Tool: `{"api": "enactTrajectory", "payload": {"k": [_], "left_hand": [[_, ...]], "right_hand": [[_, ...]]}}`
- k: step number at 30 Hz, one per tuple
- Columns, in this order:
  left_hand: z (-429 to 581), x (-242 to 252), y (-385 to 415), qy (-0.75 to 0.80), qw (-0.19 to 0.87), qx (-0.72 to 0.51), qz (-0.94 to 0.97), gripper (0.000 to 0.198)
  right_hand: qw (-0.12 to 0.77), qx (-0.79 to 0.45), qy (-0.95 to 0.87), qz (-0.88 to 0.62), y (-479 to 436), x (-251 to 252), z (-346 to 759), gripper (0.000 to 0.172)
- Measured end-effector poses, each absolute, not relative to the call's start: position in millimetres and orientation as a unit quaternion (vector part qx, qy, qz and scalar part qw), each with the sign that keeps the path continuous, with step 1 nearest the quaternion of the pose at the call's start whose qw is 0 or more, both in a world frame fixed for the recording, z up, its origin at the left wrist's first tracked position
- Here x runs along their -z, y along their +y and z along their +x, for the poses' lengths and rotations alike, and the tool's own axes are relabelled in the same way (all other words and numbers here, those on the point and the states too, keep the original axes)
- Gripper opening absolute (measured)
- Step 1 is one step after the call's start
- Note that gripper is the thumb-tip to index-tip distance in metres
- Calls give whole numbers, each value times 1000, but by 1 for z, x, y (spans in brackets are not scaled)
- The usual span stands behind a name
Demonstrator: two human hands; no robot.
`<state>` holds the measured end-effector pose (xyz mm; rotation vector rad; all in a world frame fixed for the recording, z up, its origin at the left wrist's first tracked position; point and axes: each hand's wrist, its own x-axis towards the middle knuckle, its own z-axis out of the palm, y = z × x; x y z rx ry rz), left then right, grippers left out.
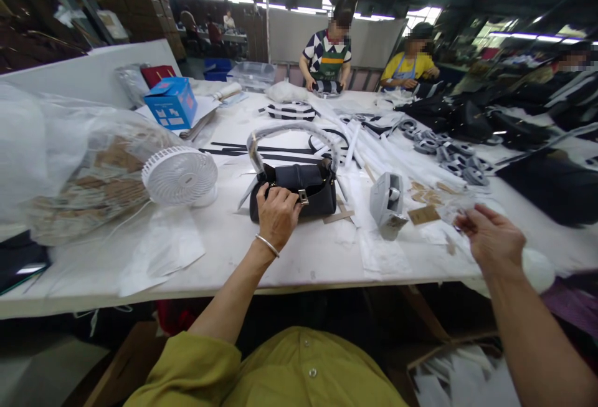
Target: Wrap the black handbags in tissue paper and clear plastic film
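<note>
A small black handbag (299, 190) stands on the white table (299, 257) in front of me, its curved handle (292, 131) wrapped in clear plastic. My left hand (277, 215) grips the bag's front edge near the metal clasp, fingers curled over it. My right hand (490, 239) hovers at the right above the table, fingers pinched on a small clear plastic piece that I cannot make out well. A grey tape dispenser (387, 200) stands between the two hands, with brown paper tags (424, 214) beside it.
A white desk fan (180, 175) lies left of the bag, next to a large plastic bag of brown items (93, 176). A blue box (172, 103) sits farther back. White wrapped strips, black straps and dark bags cover the far table, where two people work.
</note>
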<state>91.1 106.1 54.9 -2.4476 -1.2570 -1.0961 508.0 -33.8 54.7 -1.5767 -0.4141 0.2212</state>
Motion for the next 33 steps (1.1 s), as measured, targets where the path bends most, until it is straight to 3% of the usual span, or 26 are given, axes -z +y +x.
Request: {"api": "enactTrajectory", "payload": {"k": [3,6,9,11,18,25,29,33], "left_hand": [[93,-54,107,-429,83,370,-820,10],[93,-52,111,-438,83,345,-826,14],[95,-50,117,-427,79,314,-844,20],[95,-51,121,-405,74,318,-854,15],[72,-87,117,-356,58,309,-880,12],[65,-98,125,-407,117,194,-885,16],[73,-90,145,-421,121,211,-874,16],[71,-96,152,-425,124,235,-865,17]], "right_hand": [[563,-103,-201,-795,-41,-36,520,17],[496,21,-285,-820,-46,-32,505,11],[454,153,-430,-766,-44,-39,469,16],[454,169,-517,-706,-37,-43,439,21],[427,111,-663,-604,-8,-49,362,22],[418,22,-729,-542,-11,-24,310,22],[340,-4,-785,-518,-35,12,306,25],[212,14,-804,-556,-41,42,326,38]]}}
